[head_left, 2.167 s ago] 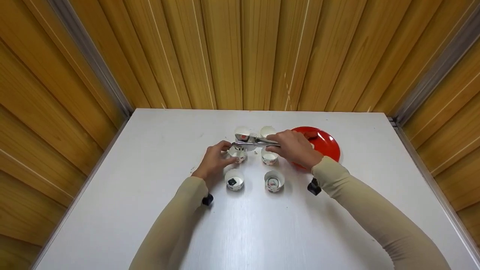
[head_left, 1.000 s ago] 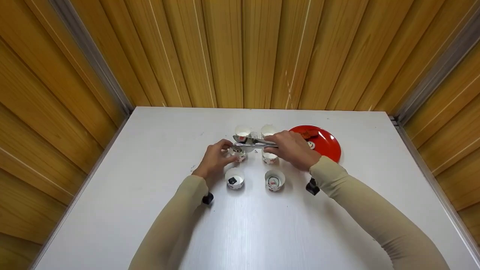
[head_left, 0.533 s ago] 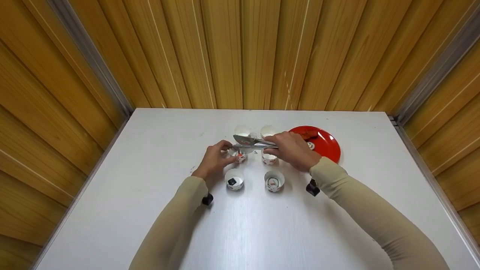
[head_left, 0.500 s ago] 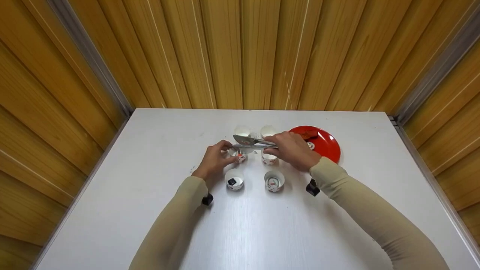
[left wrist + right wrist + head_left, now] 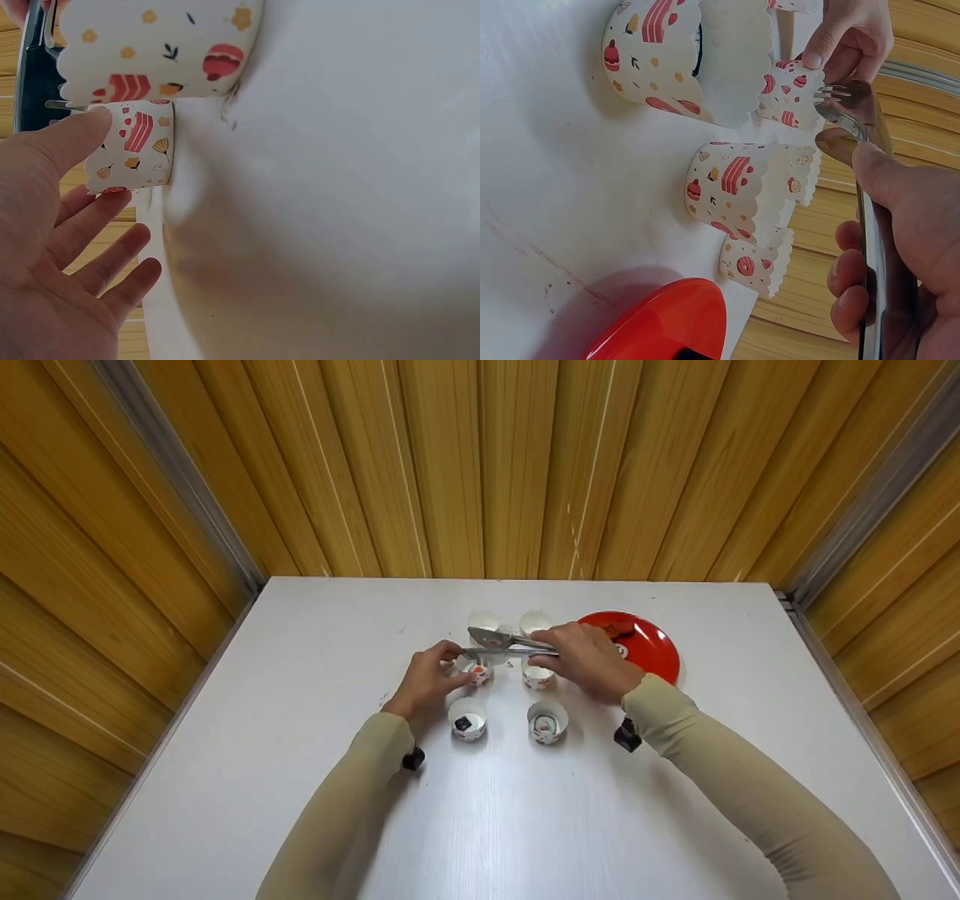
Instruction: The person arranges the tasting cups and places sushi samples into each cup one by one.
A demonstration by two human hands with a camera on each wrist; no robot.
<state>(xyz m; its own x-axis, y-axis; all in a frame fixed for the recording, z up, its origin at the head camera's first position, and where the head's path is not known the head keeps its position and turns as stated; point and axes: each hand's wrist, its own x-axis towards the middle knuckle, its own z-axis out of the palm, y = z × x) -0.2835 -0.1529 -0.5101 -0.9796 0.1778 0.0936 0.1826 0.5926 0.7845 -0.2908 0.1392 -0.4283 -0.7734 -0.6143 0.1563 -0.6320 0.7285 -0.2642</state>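
Note:
My right hand (image 5: 589, 656) grips metal tongs (image 5: 870, 217), one end forked and the other a flat blade. The tips stand over the left middle paper baking cup (image 5: 146, 139), with nothing seen between them. Thumb and forefinger of my left hand (image 5: 429, 681) hold that cup from its left side, other fingers spread. Inside the cup a bit of orange-red (image 5: 478, 668) shows; the tongs partly cover it. The cup is white with a printed cake pattern and scalloped rim.
Near left, a cup (image 5: 469, 729) has a dark piece in it; the near right cup (image 5: 547, 733) holds a sushi-like roll. More cups stand behind, partly hidden. A red plate (image 5: 660, 656) with several food pieces lies at right. White table (image 5: 480, 825), wood-look walls.
A sushi-like roll with a red centre was between the tongs; it has left them, and orange-red now shows in the cup. The tongs have parted, and both hands stay nearly in place.

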